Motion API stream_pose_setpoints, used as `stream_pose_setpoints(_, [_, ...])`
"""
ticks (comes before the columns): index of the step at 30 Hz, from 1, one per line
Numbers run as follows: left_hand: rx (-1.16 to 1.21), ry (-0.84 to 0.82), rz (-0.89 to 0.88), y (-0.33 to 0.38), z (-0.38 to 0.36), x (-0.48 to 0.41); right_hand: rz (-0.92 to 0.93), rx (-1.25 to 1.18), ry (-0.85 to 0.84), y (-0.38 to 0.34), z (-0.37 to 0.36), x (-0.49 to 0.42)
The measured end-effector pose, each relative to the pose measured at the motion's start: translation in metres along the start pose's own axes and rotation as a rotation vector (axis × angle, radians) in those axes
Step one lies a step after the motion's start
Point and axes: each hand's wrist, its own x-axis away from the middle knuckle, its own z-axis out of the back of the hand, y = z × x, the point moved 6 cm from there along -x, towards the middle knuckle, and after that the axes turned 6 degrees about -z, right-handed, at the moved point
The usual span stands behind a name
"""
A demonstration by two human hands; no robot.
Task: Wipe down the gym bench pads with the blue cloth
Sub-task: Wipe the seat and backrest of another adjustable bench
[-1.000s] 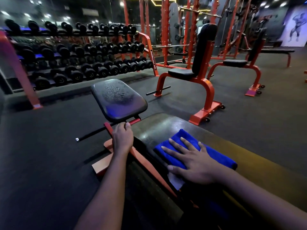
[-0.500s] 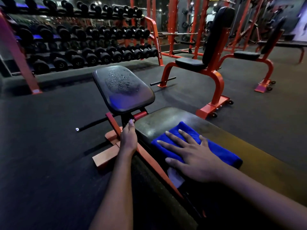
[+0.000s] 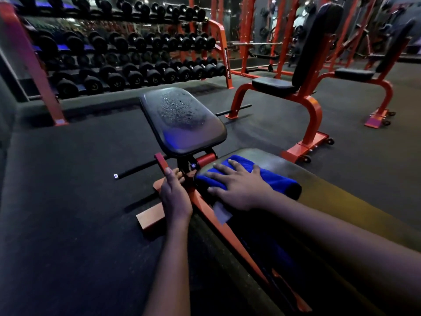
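1. Dumbbell rack (image 3: 127,62): orange-framed, at far left and rear, with rows of black dumbbells on its tiers.
2. Left hand (image 3: 175,197): fingers (image 3: 169,176) curled narrowly round the orange frame (image 3: 205,208) of the bench, just below the seat pad; the forearm enters from the lower edge.
3. Seat pad (image 3: 182,122): black, rounded, tilted upward; its upper surface carries a patch of liquid droplets and a faint blue reflection.
4. Blue cloth (image 3: 271,179): bright blue, plush, folded into a thick oblong. It lies at the near end of the long pad (image 3: 341,195), just beside the gap that separates this pad from the seat pad. A pale tag or corner hangs beneath its nearer edge.
5. Right hand (image 3: 239,185): laid flat on the cloth, fingers (image 3: 218,176) spread wide and pressing it onto the pad; nothing is gripped.
6. Long pad: dark, with a dull sheen, running toward the lower right.
7. Upright benches (image 3: 303,85): two orange-framed seats with black pads on the dark floor (image 3: 68,201) at right.
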Motion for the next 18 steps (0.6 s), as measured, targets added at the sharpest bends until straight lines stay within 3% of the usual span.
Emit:
stream_pose_setpoints(5, [-0.057,0.052,-0.034,0.0,-0.001,0.013,-0.111,-0.004,-0.057,-0.008,0.0,-0.06])
stream_pose_setpoints(9, [-0.104,0.088,-0.074,0.007,0.0,0.024,0.183,0.02,-0.073,-0.015,-0.001,-0.042])
stream_pose_setpoints(11, [-0.131,0.111,-0.077,0.004,0.0,0.024,0.238,-0.009,-0.095,-0.011,-0.001,-0.043])
stream_pose_setpoints(18, [-0.332,-0.013,-0.133,0.012,-0.032,0.028,-0.165,-0.029,-0.05,0.055,0.012,-0.091])
